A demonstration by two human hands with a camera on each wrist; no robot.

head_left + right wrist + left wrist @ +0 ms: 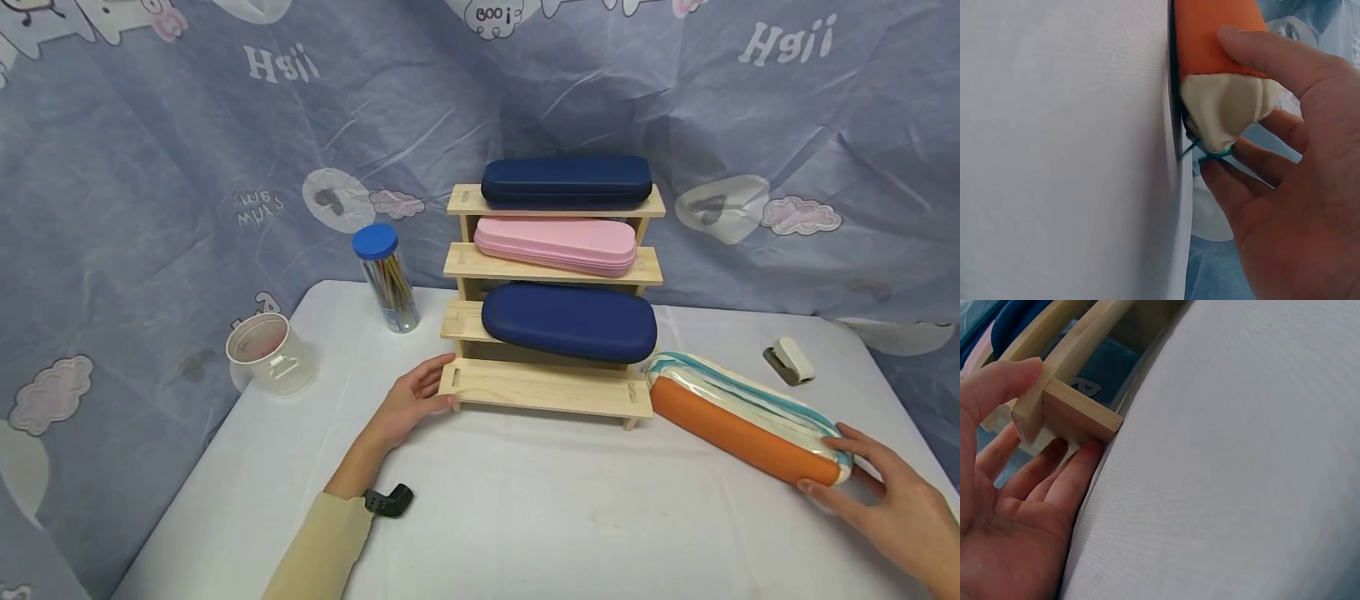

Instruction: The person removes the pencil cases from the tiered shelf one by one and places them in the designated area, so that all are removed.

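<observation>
My left hand (406,403) grips the left end of the lowest step of a wooden tiered rack (551,388). In the left wrist view the thumb (1019,378) lies against the board's edge, with the fingers curled behind its end. At the right, my right hand (892,492) holds the near end of an orange, white and teal pencil case (738,429), thumb on the orange side. That case lies slantwise on the table, its far end beside the rack's bottom step. On the upper steps rest a dark navy case (566,182), a pink case (555,243) and a blue case (570,322).
A clear jar with a blue lid (386,279) stands left of the rack, near a white cup (273,354). A small white stapler (791,361) lies behind the pencil case. White cloth covers the table (570,517); a printed blue curtain (405,100) hangs behind.
</observation>
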